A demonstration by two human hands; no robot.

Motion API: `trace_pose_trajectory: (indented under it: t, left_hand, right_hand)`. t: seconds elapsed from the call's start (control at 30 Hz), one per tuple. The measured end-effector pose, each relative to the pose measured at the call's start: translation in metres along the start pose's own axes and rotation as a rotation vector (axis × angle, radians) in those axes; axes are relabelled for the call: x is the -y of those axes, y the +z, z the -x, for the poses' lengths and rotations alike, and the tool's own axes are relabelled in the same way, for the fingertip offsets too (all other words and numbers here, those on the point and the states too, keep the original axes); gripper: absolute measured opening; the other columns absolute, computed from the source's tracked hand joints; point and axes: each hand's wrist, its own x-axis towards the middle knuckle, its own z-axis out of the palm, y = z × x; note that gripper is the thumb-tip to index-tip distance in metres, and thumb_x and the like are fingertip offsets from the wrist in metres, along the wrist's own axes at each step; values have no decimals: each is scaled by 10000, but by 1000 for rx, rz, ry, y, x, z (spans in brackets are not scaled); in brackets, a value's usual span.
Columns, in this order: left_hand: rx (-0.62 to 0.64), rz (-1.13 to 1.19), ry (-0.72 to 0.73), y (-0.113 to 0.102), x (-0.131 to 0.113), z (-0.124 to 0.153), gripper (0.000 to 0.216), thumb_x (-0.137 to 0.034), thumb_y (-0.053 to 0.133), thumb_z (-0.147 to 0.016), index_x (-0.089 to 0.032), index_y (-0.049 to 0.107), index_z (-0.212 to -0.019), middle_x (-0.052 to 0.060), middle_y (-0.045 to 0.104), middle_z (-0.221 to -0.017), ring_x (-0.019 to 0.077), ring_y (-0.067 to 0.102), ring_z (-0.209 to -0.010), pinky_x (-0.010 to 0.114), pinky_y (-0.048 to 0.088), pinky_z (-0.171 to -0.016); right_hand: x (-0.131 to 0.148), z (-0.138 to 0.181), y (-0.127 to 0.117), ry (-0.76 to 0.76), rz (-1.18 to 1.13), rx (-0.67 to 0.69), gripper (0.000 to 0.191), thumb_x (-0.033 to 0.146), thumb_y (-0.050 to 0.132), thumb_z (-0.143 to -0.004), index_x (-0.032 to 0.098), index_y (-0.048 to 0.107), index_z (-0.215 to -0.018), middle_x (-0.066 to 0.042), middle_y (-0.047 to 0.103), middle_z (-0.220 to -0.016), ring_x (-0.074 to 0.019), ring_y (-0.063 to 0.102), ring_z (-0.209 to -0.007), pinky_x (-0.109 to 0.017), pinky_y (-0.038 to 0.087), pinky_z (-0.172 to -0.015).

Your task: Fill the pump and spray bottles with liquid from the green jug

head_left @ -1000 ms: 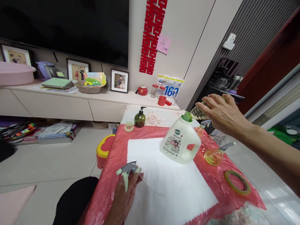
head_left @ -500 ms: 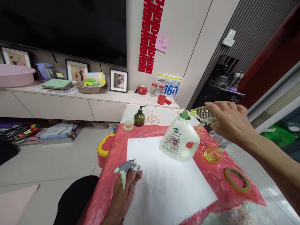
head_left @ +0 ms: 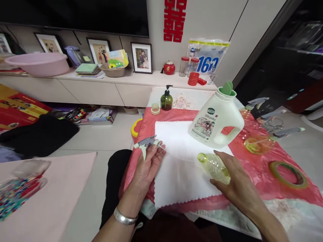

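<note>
My left hand (head_left: 150, 161) is closed around a grey and pale green spray nozzle (head_left: 148, 144), whose thin clear tube reaches right over the white cloth (head_left: 176, 181). In my right hand (head_left: 233, 174) is a clear yellowish bottle (head_left: 214, 165), tilted with its open mouth toward the left. Beyond that hand stands a large white detergent jug (head_left: 214, 117), uncapped, with a green spout (head_left: 227, 88) in its neck. A cream cap (head_left: 155, 108) rests on the red table cover beside a dark green pump bottle (head_left: 166, 99).
Several spray bottles, one a round yellow bottle (head_left: 258, 144), stand on the right side of the table. A roll of tape (head_left: 288, 174) lies nearer me. Behind the table, a low cabinet (head_left: 93, 92) carries framed photos, a pink basin (head_left: 40, 64) and red-lidded jars.
My right hand has brought the bottle down and toward me, away from the jug's mouth. My left hand still holds the spray nozzle. The view has tilted downward.
</note>
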Motion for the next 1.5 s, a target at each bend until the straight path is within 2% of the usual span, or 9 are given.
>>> trace_pose_trajectory:
  t: [0.13, 0.33, 0.6, 0.7, 0.8, 0.97, 1.1, 1.3, 1.5]
  left_hand:
    - [-14, -80, 98, 11, -15, 13, 303, -208, 939, -637, -190, 744, -869, 18, 782, -901, 152, 752, -809, 264, 627, -772]
    - [-45, -202, 199, 5, -26, 26, 237, -266, 915, -690, -225, 730, -833, -24, 769, -890, 153, 747, -866, 309, 602, -879]
    - [46, -280, 267, 13, -14, 43, 332, -269, 935, -654, -201, 743, -916, -8, 747, -881, 149, 735, -769, 270, 611, -744]
    - [106, -300, 247, 15, -10, 48, 323, -285, 931, -669, -201, 753, -925, -2, 752, -893, 155, 737, -788, 286, 619, -782]
    - [94, -289, 266, 15, -16, 50, 317, -288, 927, -679, -207, 756, -933, 2, 759, -893, 162, 742, -798, 290, 623, -783]
    - [-1, -253, 384, 13, -46, 47, 338, -282, 944, -653, -223, 760, -930, -11, 763, -935, 167, 749, -806, 305, 640, -795]
    - [-48, -268, 447, 13, -58, 45, 380, -292, 960, -624, -212, 759, -937, -12, 754, -938, 153, 745, -801, 295, 634, -821]
    - [-6, -335, 451, 14, -51, 48, 367, -253, 941, -645, -216, 740, -949, -5, 758, -932, 163, 736, -793, 334, 619, -854]
    - [66, -392, 452, 17, -32, 54, 298, -261, 914, -679, -242, 753, -929, 7, 748, -873, 201, 739, -810, 355, 629, -835]
  right_hand:
    - [10, 5, 23, 47, 40, 18, 661, 289, 554, -883, 253, 350, -1511, -127, 466, -1438, -322, 471, -1306, -519, 479, -1014]
    - [19, 2, 26, -12, 37, 7, 709, 219, 576, -859, 253, 328, -1522, -139, 477, -1412, -317, 468, -1292, -527, 463, -1004]
    - [54, -2, 35, -21, -62, 60, 777, 155, 574, -829, 256, 289, -1544, -128, 469, -1416, -302, 452, -1293, -519, 453, -1026]
    - [65, -3, 38, -37, -129, 55, 806, 196, 582, -847, 254, 243, -1576, -127, 463, -1433, -300, 457, -1287, -493, 481, -1000]
    - [63, 0, 40, -19, -140, 41, 759, 255, 576, -882, 265, 262, -1573, -122, 472, -1434, -305, 466, -1286, -497, 492, -987]
    - [45, 11, 41, 5, -59, 1, 712, 308, 571, -904, 274, 296, -1560, -131, 494, -1415, -331, 491, -1269, -520, 500, -941]
    - [48, 14, 38, 32, -86, -17, 688, 269, 563, -910, 287, 311, -1549, -123, 484, -1429, -322, 481, -1292, -543, 459, -1019]
    - [57, 10, 33, 25, -109, -10, 656, 244, 556, -914, 278, 328, -1528, -122, 475, -1435, -316, 467, -1306, -538, 436, -1046]
    - [66, 9, 36, -36, -135, 8, 690, 222, 565, -902, 278, 312, -1541, -121, 470, -1438, -319, 460, -1301, -540, 457, -1021]
